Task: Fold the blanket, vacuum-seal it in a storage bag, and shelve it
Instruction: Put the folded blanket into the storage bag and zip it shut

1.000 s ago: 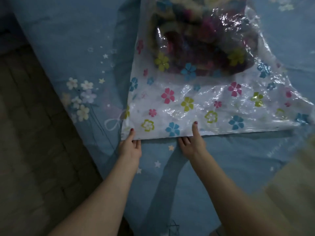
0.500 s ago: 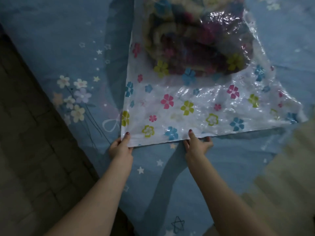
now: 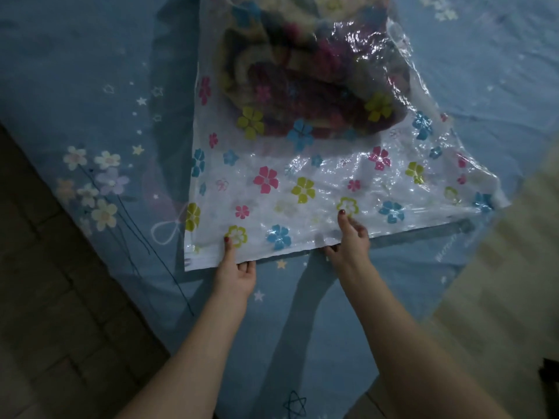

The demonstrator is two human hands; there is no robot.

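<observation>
step: closing bag (image 3: 302,189) mouth | blanket (image 3: 302,71) inside bag, on bed (image 3: 90,71), beyond fingers | left hand (image 3: 234,273) and right hand (image 3: 351,243) each pinch near edge, thumb on top | advice: press seal firmly, slide along whole edge, leave no gap

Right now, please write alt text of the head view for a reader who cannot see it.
Both hands pinch the near edge of a clear flower-print bag lying on a blue bedsheet, the left hand near the bag's left corner, the right hand near the middle. A folded blanket sits inside the far part of the bag.
</observation>
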